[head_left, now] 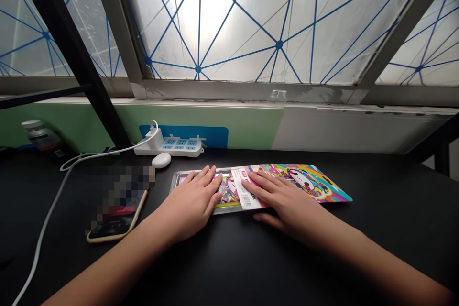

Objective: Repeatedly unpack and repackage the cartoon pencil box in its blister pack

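Note:
A long, flat blister package lies on the black table, with clear plastic over its left part. Its colourful backing card, printed with a cartoon face, reaches out to the right. Between my hands a white label with a barcode shows on it. My left hand rests flat on the clear plastic part, fingers stretched out. On the card, just right of the label, my right hand lies with fingers extended and thumb near the table. What is inside the plastic is mostly covered by my left hand.
A phone in a pale case lies left of my left hand. Behind it are a white earbud case, a power strip and a plugged-in white cable. A bottle stands at the far left, below a black frame post.

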`<action>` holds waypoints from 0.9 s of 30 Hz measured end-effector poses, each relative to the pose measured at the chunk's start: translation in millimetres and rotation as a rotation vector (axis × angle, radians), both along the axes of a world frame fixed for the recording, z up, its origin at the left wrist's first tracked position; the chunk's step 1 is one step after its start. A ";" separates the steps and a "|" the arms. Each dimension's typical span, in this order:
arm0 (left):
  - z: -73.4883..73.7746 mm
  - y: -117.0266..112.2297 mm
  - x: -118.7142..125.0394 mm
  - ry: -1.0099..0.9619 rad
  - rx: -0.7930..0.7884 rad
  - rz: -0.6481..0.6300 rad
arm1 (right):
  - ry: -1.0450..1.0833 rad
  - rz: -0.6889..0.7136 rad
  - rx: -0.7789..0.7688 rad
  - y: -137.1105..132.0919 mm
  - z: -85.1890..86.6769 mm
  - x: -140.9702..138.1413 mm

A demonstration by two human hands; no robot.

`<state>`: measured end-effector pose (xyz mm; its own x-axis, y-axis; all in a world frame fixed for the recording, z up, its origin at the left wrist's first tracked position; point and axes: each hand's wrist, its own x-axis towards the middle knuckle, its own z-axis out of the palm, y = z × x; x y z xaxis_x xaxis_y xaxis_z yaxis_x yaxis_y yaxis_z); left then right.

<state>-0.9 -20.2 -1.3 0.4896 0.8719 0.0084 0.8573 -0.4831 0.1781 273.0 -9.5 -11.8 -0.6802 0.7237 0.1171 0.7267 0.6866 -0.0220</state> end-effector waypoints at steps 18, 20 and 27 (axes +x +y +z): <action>7.1 13.3 -23.2 -0.045 -0.083 0.066 | -0.015 -0.045 -0.062 9.9 20.0 40.0; 8.1 15.2 -27.1 -0.048 -0.095 0.090 | -0.042 -0.065 -0.056 11.1 19.6 40.1; 7.6 24.7 -36.4 -0.008 -0.017 0.162 | -0.061 -0.131 0.070 21.2 19.7 44.1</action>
